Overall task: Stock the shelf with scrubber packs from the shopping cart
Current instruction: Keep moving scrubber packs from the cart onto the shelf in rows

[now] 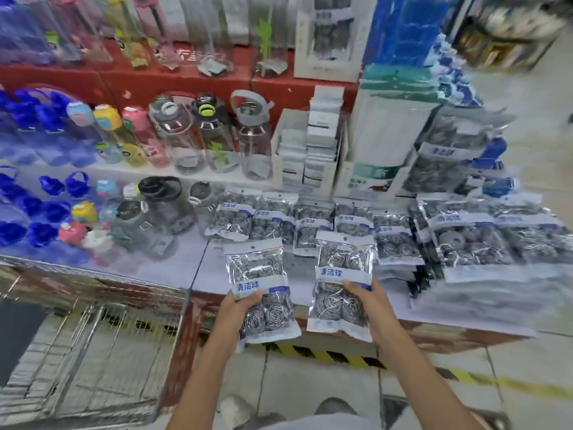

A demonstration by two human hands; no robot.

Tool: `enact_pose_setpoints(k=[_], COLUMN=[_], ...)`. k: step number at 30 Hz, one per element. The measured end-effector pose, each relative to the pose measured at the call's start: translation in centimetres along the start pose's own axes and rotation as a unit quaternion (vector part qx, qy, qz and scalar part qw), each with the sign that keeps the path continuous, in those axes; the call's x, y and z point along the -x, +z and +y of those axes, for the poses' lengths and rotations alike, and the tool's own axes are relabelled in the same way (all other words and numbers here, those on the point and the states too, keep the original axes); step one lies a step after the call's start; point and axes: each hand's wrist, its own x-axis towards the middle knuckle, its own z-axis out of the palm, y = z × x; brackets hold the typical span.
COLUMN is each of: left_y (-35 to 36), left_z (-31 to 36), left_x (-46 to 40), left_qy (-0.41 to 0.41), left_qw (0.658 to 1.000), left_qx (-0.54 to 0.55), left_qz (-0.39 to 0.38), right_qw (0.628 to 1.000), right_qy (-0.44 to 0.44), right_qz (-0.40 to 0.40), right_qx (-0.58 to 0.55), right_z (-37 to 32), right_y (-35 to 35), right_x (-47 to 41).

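I hold two clear packs of steel scrubber balls with blue labels above the front edge of the low shelf (198, 268). My left hand (238, 308) grips the left scrubber pack (260, 274) by its lower left side. My right hand (369, 305) grips the right scrubber pack (341, 268) by its lower right side. Both packs are upright and apart from each other. Behind them, a row of scrubber packs (313, 225) lies on the shelf, with a taller stack of packs (474, 240) at the right. The wire shopping cart (93, 330) stands at the lower left.
Plastic water bottles (186, 138) fill the upper shelves and the left part of the low shelf. White boxes of small packets (310, 150) stand behind the scrubber row. A yellow-black hazard stripe (325, 355) runs along the floor under the shelf. My shoes show at the bottom.
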Motion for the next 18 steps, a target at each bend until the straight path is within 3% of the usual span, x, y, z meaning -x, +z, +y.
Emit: enact_pose_setpoints(k=[8, 13, 18], left_y=[9.1, 12.1, 15.6], left_z=[0.8, 2.6, 6.2], left_x=[-1.1, -4.9, -8.0], left_qy=[0.037, 0.069, 0.045], left_qw=[0.993, 0.988, 0.989], left_qx=[-0.082, -0.108, -0.116], left_qz=[-0.070, -0.085, -0.081], right_qw=[0.998, 0.996, 0.992], right_qy=[0.012, 0.010, 0.011], right_qz=[0.055, 0.075, 0.095], right_qx=[0.029, 0.047, 0.080], right_z=[-0.4, -2.5, -5.4], right_y=[-9.6, -11.9, -12.8], right_x=[-3.8, -7.4, -11.8])
